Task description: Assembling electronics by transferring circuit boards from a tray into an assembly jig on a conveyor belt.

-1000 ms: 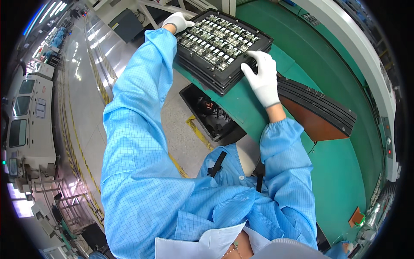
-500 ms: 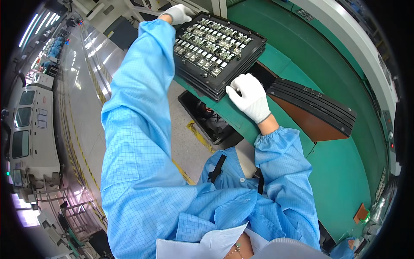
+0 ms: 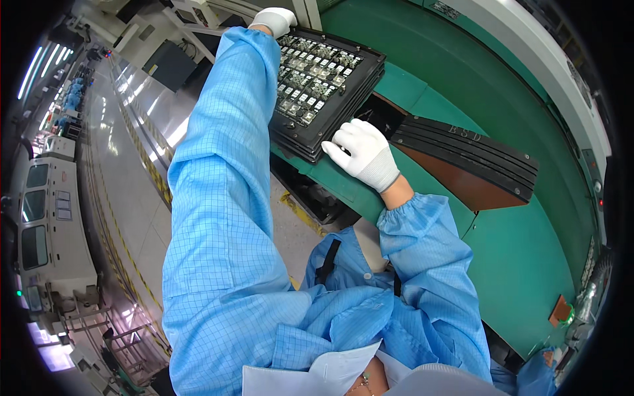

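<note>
Head cam here, and we've got both our white-gloved hands at a stack of black trays (image 3: 304, 136) near the top of the view, sitting on the green bench (image 3: 515, 277). Rows of small circuit boards (image 3: 310, 74) fill the top tray inside its dark frame. Our left hand (image 3: 276, 20) is up at the far left corner, but its fingertips are out of sight, so we can't tell if it's actually gripping. Our right hand (image 3: 362, 153) is by the near right corner, fingers bent and thumb pointing left toward the edge; can't tell whether that's a grasp or just a touch. Just right of the stack we see a black-topped brown block (image 3: 472, 158), and below the bench edge there's a dark bin (image 3: 317, 198).
</note>
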The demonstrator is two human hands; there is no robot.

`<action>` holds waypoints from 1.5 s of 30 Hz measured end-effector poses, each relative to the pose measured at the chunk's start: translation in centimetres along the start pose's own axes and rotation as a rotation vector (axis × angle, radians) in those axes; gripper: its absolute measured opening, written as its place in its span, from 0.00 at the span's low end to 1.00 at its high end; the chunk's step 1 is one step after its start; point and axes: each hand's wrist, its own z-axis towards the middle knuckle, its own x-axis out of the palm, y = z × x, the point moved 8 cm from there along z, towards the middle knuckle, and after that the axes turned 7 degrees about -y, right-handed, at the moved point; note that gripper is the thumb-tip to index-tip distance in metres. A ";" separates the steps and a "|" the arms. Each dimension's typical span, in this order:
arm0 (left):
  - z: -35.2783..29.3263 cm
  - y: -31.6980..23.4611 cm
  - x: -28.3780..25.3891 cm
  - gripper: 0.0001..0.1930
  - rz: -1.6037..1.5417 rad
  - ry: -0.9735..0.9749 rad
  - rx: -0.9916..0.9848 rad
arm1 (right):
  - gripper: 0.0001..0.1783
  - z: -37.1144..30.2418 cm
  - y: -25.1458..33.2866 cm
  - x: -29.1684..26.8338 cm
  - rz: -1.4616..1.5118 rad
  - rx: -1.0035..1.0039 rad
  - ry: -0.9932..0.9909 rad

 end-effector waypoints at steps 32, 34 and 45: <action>-0.6 -15.8 -8.9 0.20 -0.554 -0.032 0.484 | 0.15 -0.4 -0.4 -0.4 -0.066 -0.026 -0.032; -1.6 -15.5 -9.3 0.21 -0.463 -0.124 0.525 | 0.15 -0.2 -0.1 -0.4 -0.061 -0.033 -0.029; -1.3 -15.8 -9.1 0.18 -0.457 -0.148 0.360 | 0.17 -0.1 0.1 -0.3 -0.053 -0.034 -0.034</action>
